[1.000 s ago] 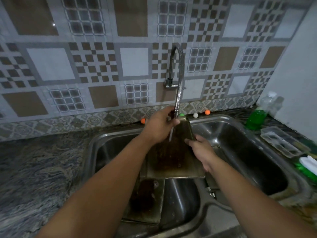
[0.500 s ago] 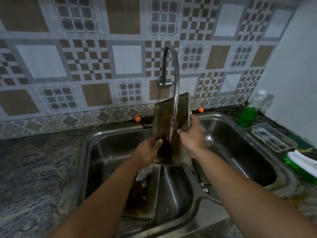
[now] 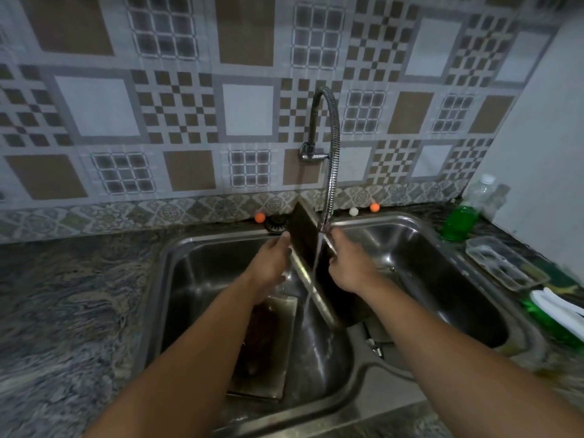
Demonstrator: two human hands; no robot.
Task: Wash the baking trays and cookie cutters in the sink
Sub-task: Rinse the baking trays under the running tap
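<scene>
Over sink (image 3: 164, 279): left hand (image 3: 271, 263), right hand (image 3: 349, 267) grip tray (image 3: 305, 235).

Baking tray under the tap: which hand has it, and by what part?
Both hands hold the baking tray on edge: the left hand at its left rim, the right hand at its right rim.

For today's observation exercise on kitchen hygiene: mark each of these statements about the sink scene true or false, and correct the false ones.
1. Water runs from the tap. True.
2. Both hands, left and right, hold one tray. True.
3. The held tray lies flat on the counter. False: it is tilted on edge over the sink.
4. A second tray lies in the left basin. True.
5. The bottle holds red liquid. False: green.
</scene>
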